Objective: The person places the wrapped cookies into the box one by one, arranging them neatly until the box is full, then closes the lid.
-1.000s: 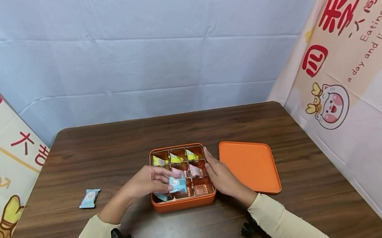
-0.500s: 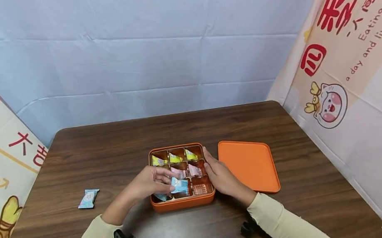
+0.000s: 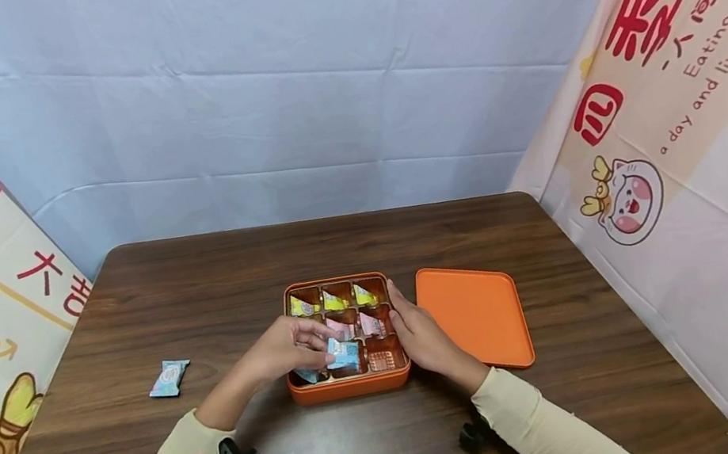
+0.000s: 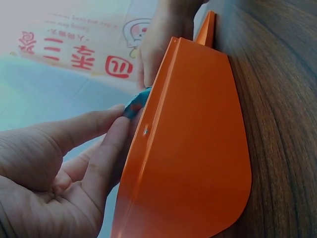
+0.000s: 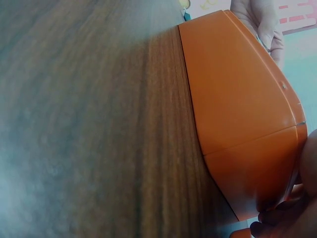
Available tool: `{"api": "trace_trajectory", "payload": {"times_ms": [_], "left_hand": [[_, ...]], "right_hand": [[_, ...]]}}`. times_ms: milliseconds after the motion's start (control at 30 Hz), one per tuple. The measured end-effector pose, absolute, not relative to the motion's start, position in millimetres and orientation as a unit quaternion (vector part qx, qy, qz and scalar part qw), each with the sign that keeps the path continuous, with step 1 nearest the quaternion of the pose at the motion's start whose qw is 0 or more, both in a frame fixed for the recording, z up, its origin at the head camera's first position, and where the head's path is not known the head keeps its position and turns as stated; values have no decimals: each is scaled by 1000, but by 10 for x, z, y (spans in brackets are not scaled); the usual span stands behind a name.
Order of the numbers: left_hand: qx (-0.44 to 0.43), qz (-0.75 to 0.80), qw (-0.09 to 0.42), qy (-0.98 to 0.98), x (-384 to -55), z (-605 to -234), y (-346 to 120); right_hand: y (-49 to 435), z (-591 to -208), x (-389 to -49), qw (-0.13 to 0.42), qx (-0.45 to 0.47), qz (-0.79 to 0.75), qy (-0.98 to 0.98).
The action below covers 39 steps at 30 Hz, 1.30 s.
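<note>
My left hand [image 3: 293, 347] pinches a small blue-wrapped candy [image 3: 343, 354] between thumb and fingertips, over the front middle compartment of an orange box [image 3: 351, 388]. In the left wrist view, the candy [image 4: 137, 103] shows just above the box's rim. My right hand [image 3: 423, 333] grips the box's right side, thumb at the rim and fingers along the outer wall. Inside the box, yellow-wrapped candies [image 3: 334, 301] fill the back row and pink-wrapped candies [image 3: 372, 326] sit in the middle row. Another blue packet [image 3: 309, 376] lies front left, partly hidden by my left hand. The front right compartment is bare.
On the dark wooden table [image 3: 213, 276], a single blue-wrapped candy [image 3: 169, 378] lies to the left. A flat orange lid [image 3: 473, 317] rests right of the box, behind my right wrist. Cloth backdrops surround the table's back and sides.
The pinched blue candy has shifted slightly right and down at the front middle compartment, and tilted a little. My right hand has kept its place on the box.
</note>
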State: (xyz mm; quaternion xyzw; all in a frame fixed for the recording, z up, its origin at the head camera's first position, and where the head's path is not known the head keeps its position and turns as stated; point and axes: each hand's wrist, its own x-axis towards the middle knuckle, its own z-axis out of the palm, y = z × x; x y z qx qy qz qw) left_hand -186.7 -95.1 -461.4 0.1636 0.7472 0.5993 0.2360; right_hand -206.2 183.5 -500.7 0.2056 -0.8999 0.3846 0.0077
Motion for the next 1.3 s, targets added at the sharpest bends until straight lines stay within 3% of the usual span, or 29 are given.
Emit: {"api": "trace_trajectory", "payload": {"times_ms": [367, 667, 1100, 1300], "left_hand": [[182, 597, 225, 748, -1854, -4633, -1059], [141, 635, 214, 728, -1831, -4650, -1173], [129, 622, 130, 762, -1731, -4694, -1387], [113, 634, 136, 753, -1695, -4718, -1450]], "right_hand": [[1810, -5003, -2067, 4, 211, 381, -900], [1805, -5010, -2080, 1, 214, 383, -898], [1836, -5079, -2085, 12, 208, 390, -897], [1835, -5075, -2084, 14, 207, 390, -897]]}}
